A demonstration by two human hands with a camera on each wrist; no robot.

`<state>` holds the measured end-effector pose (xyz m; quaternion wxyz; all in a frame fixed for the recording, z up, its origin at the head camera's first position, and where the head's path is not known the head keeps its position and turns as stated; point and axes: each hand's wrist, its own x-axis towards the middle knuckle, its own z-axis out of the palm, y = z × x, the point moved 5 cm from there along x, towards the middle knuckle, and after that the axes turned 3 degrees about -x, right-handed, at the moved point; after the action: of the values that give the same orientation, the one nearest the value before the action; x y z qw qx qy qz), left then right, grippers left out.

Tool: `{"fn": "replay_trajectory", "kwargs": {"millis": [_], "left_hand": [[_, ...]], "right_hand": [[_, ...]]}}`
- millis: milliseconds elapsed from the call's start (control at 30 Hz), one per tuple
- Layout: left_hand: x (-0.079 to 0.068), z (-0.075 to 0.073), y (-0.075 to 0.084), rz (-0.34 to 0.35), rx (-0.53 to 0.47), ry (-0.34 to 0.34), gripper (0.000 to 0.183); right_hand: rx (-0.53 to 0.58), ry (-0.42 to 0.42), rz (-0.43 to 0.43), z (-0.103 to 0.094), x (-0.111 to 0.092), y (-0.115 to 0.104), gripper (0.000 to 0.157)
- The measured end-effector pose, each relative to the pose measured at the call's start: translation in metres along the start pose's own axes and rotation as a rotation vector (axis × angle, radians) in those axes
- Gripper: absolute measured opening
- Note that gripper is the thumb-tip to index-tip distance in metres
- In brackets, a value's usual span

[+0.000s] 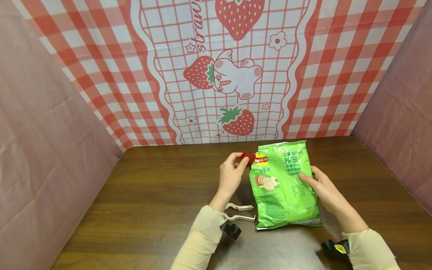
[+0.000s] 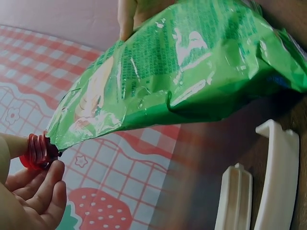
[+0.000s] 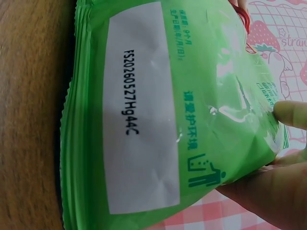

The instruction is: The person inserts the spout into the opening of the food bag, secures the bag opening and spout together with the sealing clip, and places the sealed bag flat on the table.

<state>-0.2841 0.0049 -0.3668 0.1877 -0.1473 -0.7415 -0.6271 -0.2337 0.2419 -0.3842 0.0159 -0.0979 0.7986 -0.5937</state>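
A bright green chip bag [image 1: 287, 202] stands tilted on the table, its printed back with a yellow-and-red logo facing me. My right hand [image 1: 325, 189] grips the bag's right side, thumb on the printed face and fingers behind. At the bag's upper left edge, my left hand [image 1: 232, 170] pinches a small red ribbed object [image 2: 37, 152] between thumb and fingers. This object meets the bag's corner in the left wrist view; its exact kind is unclear. A printed white label [image 3: 139, 105] shows near the bag's bottom seam in the right wrist view.
A white two-armed piece like tongs [image 1: 241, 217] lies on the brown wooden table [image 1: 152, 195], left of the bag and partly behind my left forearm. A strawberry-print checked cloth [image 1: 236, 97] hangs behind the table. Pink cloths [image 1: 50, 131] hang at both sides.
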Motion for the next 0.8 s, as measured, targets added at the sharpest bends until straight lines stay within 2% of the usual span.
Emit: {"fn": "replay_trajectory", "kwargs": {"millis": [100,200,400,533,600,733,800], "left_hand": [[0.000,0.000,-0.004,-0.047,-0.075,-0.010,0.025],[-0.001,-0.002,-0.005,-0.061,-0.087,0.005,0.026],[-0.002,-0.006,-0.003,-0.013,0.018,0.054,0.025],[-0.003,-0.007,-0.002,0.019,0.050,0.067,0.025],[-0.005,-0.008,0.006,0.012,0.052,0.066,0.024],[-0.009,-0.010,0.025,0.006,0.047,0.073,0.021],[-0.008,-0.010,0.022,0.003,0.046,0.076,0.021]], "right_hand": [[0.002,0.002,-0.003,0.000,0.000,0.001,0.027],[-0.011,0.003,-0.006,-0.001,0.001,0.002,0.030],[-0.037,0.001,0.002,0.000,0.000,0.000,0.038],[-0.038,-0.007,0.022,-0.001,-0.001,0.001,0.044],[-0.042,-0.012,0.029,-0.001,-0.001,0.000,0.047],[0.019,-0.026,0.029,-0.002,-0.001,-0.001,0.041],[0.079,-0.031,0.018,-0.002,-0.001,-0.001,0.034]]}}
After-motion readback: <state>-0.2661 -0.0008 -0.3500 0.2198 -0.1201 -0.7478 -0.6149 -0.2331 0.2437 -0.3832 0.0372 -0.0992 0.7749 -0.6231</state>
